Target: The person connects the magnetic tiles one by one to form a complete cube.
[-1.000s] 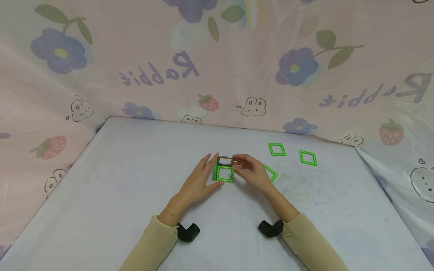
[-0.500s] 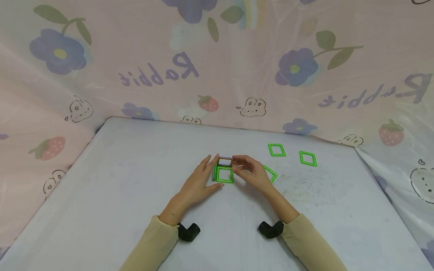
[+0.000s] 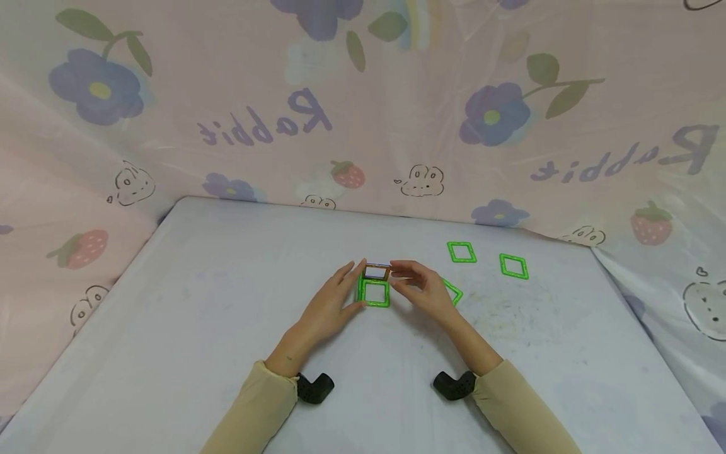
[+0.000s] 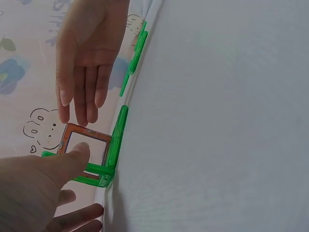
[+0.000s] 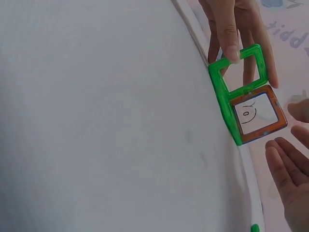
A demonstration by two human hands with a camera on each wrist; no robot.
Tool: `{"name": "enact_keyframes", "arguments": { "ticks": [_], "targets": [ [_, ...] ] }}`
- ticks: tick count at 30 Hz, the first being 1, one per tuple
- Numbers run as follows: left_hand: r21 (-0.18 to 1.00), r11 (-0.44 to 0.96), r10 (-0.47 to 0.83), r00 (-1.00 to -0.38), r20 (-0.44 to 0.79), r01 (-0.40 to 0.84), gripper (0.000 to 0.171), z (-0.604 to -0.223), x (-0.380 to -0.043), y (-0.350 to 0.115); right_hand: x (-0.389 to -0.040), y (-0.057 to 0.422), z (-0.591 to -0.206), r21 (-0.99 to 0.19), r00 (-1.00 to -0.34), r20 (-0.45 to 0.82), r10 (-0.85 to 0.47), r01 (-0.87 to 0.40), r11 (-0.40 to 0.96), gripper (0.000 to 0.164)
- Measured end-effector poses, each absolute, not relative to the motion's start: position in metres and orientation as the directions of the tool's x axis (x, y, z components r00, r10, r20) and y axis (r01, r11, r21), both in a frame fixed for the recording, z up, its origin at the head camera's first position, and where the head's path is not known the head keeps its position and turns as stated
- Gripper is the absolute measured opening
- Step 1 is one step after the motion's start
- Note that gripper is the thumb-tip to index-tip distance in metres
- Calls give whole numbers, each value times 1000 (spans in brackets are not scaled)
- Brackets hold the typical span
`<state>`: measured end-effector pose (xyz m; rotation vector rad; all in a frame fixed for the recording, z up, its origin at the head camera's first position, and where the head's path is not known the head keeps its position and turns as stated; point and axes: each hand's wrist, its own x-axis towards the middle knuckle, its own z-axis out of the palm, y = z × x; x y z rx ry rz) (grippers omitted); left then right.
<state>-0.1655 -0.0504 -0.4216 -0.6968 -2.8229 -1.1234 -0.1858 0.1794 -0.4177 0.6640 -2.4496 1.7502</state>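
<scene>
Several magnetic tiles are joined into a small open box in front of me. A green square tile (image 3: 375, 305) stands nearest, with a green tile (image 5: 224, 101) under the box. An orange square tile (image 5: 264, 130) stands at an angle beside the green one. My left hand (image 3: 326, 307) is at the box's left side, thumb on the front green tile's edge and index fingertip by the back corner. In the right wrist view, its other fingers show behind the green frame. My right hand (image 3: 426, 293) holds nothing; its extended fingertips are close beside the orange tile.
Two loose green tiles (image 3: 462, 260) (image 3: 513, 276) lie flat at the back right of the white table (image 3: 227, 353). A third green tile (image 3: 453, 285) is partly hidden by the right hand. A printed curtain (image 3: 374, 113) rises behind the table.
The left thumb has drawn back leftward from in front of the green tile to its lower left edge. The right hand and the joined tiles have hardly moved.
</scene>
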Motion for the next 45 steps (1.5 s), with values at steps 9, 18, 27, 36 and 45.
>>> {"name": "enact_keyframes", "arguments": {
  "ticks": [9, 18, 27, 36, 45],
  "targets": [
    [635, 637, 397, -892, 215, 436, 70, -421, -164, -51, -182, 189, -415, -874, -944, 214, -249, -299, 382, 38],
    [651, 622, 393, -892, 221, 435, 69, -424, -165, -53, -177, 204, -412, -827, -964, 181, -195, -256, 501, 39],
    [686, 561, 416, -874, 251, 464, 69, -435, -173, -57, -172, 223, -411, -744, -983, 143, -115, -184, 643, 43],
    [704, 531, 425, -867, 260, 472, 69, -435, -175, -59, -172, 234, -414, -664, -991, 76, -110, -132, 736, 61],
    [690, 547, 426, -867, 258, 474, 69, -434, -173, -58, -168, 237, -411, -577, -991, 70, -118, -137, 805, 60]
  ]
}}
